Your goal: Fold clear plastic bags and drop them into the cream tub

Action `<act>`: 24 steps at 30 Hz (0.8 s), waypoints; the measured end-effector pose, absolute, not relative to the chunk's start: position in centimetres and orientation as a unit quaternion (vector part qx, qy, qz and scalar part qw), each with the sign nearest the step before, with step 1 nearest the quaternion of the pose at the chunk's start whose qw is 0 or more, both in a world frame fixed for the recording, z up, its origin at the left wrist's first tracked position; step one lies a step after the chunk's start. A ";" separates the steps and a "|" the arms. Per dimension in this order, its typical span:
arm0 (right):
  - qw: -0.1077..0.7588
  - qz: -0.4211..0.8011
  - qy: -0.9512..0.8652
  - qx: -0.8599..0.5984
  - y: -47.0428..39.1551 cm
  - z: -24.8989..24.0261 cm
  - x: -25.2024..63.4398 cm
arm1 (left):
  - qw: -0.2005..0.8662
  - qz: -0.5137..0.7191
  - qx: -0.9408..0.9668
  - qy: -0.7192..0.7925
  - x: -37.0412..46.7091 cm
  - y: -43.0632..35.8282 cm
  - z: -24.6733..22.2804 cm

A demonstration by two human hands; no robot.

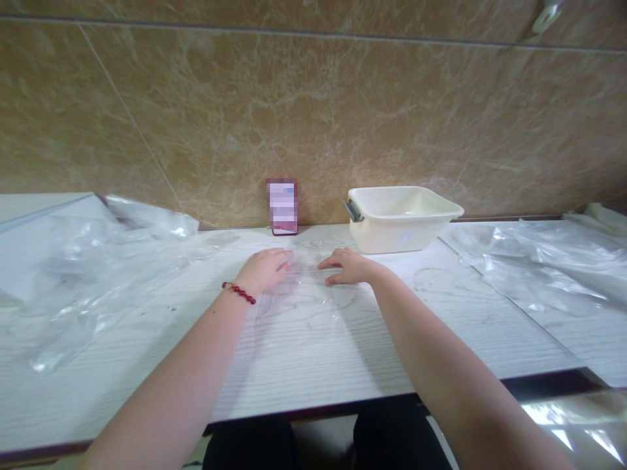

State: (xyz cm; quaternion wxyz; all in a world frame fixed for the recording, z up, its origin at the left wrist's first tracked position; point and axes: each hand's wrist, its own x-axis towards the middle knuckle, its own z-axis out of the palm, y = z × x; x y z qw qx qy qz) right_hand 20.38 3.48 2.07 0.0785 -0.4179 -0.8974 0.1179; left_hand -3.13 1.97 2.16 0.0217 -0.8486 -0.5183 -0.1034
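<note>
A thin, see-through plastic bag [313, 310] lies on the white wood-grain table between my forearms. My left hand [267, 269], with a red bead bracelet [239, 292] at its wrist, rests at the far left part of this plastic with fingers stretched out. Opposite it, my right hand [345, 266] reaches in from the right, thumb and fingers apart, at or just above the plastic. Whether its fingertips touch the plastic I cannot tell. Neither hand grips anything that I can see.
A phone [283, 205] leans upright against the brown marble-like wall [313, 111]. Right of it stands a cream plastic bin [399, 235] with a grey handle clip. Crumpled clear plastic [112, 274] covers the table's left side, and more plastic sheeting [543, 261] lies at the right.
</note>
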 end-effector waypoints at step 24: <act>0.058 -0.039 -0.948 -0.311 11.5 3.2 10.4 | 0.017 -0.209 -0.679 -0.704 -7.0 5.6 0.0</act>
